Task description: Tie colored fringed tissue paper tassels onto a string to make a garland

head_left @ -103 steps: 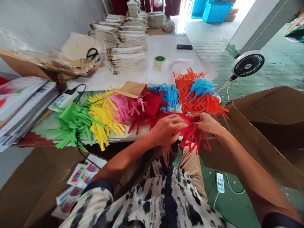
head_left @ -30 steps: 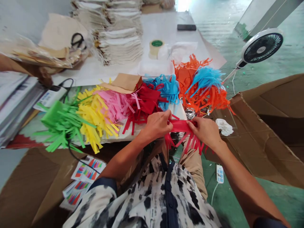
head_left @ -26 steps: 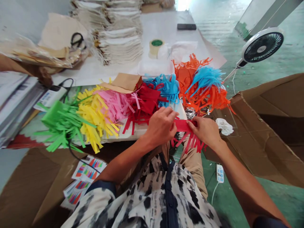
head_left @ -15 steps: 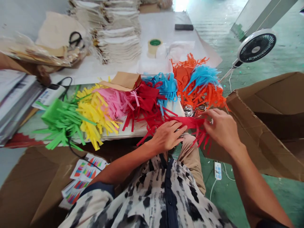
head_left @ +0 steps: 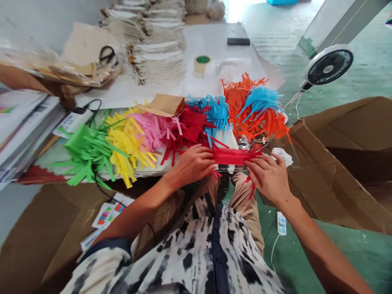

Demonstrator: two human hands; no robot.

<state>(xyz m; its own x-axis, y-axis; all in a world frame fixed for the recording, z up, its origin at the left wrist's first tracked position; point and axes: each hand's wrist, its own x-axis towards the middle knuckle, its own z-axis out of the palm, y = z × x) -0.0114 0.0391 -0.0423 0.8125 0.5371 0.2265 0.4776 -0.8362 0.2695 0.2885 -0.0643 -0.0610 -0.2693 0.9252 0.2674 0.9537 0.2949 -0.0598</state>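
Observation:
Between my two hands a red tissue-paper tassel (head_left: 229, 156) is stretched flat along the table's front edge. My left hand (head_left: 196, 163) is closed on its left end, and my right hand (head_left: 266, 173) pinches the right end. Loose red strips dangle below the fingers on both sides. Just behind lies a pile of red fringed paper (head_left: 193, 126), with pink fringe (head_left: 156, 130), yellow fringe (head_left: 128, 147) and green fringe (head_left: 88, 151) to its left. Blue fringe (head_left: 211, 110) lies to its right, and orange fringe (head_left: 272, 124) sits farther right.
Stacks of cream bags (head_left: 162, 57) stand at the back beside a tape roll (head_left: 200, 67). Scissors (head_left: 107, 55) rest on plastic packets, near another person's arm (head_left: 21, 77). A cardboard box (head_left: 309, 163) and a fan (head_left: 329, 68) are on the right.
My left hand has slid left and my hands are farther apart, so the red band between them shows wider and straighter. A crumpled white piece now shows beside my right hand.

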